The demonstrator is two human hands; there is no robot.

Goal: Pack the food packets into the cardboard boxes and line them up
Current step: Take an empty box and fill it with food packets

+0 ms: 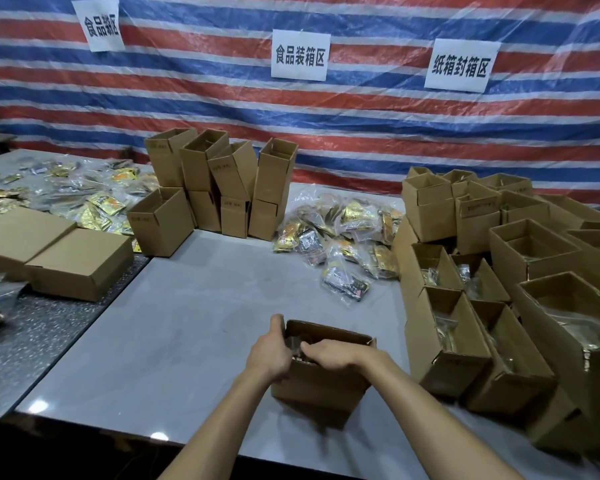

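Closest to you, an open cardboard box (321, 389) stands on the pale grey counter (194, 306), near its front edge. Your left hand (269, 353) holds the box's left wall, its grip curled round the cardboard with the thumb raised along the outside. Your right hand (331, 353) reaches across the opening, palm down, with the fingers dipping inside. You cannot tell whether its grip is pinching the packet in the box (293, 346) or just resting on it.

To your right, filled boxes (465, 344) stand in crowded rows, their tops open and clear bags showing inside. Beyond the bare middle of the counter lies a loose pile of food packets (340, 230), gold, orange and black in clear wrap. Left of that pile, empty boxes (215, 188) are stacked against the back. Further left, two flat closed boxes (66, 261) sit on a darker speckled surface, with scattered packets (66, 194) behind them. A red, white and blue striped tarp (361, 133) covers the wall, carrying three white paper signs (300, 54).
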